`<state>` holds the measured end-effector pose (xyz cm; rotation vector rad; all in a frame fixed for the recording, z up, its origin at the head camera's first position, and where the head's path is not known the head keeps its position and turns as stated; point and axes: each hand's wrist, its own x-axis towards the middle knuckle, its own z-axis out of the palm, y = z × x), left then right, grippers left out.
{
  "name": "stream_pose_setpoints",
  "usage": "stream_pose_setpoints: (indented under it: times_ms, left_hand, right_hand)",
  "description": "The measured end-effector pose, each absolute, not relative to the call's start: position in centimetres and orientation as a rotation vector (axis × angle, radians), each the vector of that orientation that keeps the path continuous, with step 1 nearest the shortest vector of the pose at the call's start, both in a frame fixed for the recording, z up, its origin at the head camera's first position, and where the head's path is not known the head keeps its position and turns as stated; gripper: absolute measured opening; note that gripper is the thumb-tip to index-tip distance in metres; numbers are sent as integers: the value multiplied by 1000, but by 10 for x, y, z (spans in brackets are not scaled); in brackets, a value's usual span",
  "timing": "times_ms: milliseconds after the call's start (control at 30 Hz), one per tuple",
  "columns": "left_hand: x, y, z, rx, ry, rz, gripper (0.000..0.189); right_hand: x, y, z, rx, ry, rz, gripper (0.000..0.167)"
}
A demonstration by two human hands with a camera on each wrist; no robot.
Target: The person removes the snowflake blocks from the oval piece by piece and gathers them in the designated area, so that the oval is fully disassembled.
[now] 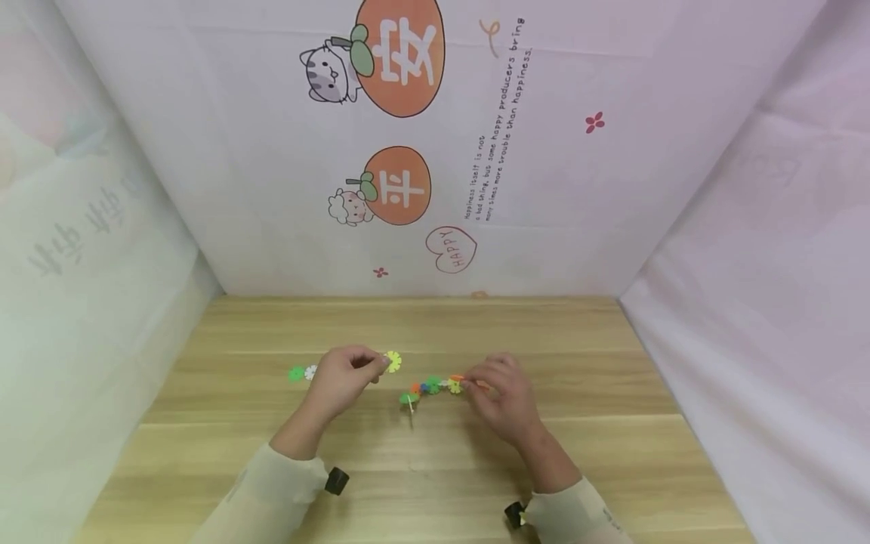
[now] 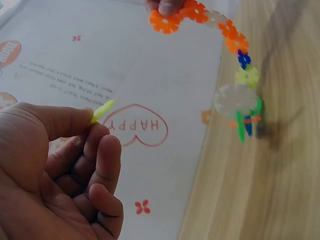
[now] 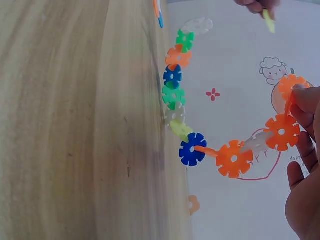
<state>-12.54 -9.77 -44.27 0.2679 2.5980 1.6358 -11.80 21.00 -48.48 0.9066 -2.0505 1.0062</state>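
Note:
Between thumb and forefinger, my left hand (image 1: 340, 384) pinches a yellow notched snowflake disc (image 1: 393, 362); the left wrist view shows this disc nearly edge-on. My right hand (image 1: 504, 397) pinches the orange end disc (image 3: 290, 82) of a chain of interlocked snowflake discs. From that hand the chain (image 1: 433, 385) curves down and to the left, with orange, clear, blue, yellow and green discs (image 3: 173, 94) joined edge to edge. A gap separates the yellow disc from the chain. In the left wrist view, a large whitish disc (image 2: 235, 100) shows near the chain's far end.
A green disc (image 1: 296, 373) and a white disc (image 1: 310, 372) lie on the wooden table (image 1: 408, 483), left of my left hand. Behind the table rises a printed white cloth (image 1: 544, 257), with more cloth along both sides.

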Motion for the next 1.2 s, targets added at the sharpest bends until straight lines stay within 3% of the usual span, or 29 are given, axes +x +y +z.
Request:
stream_pose_setpoints:
  times_ms: [300, 1200]
  left_hand:
    - [-127, -122, -465, 79, 2665, 1599, 20]
    - [-134, -184, -510, -151, 2810, 1267, 21]
  right_hand:
    - [-118, 208, -487, 905, -2066, 1008, 17]
    - [-115, 208, -486, 895, -2084, 1036, 15]
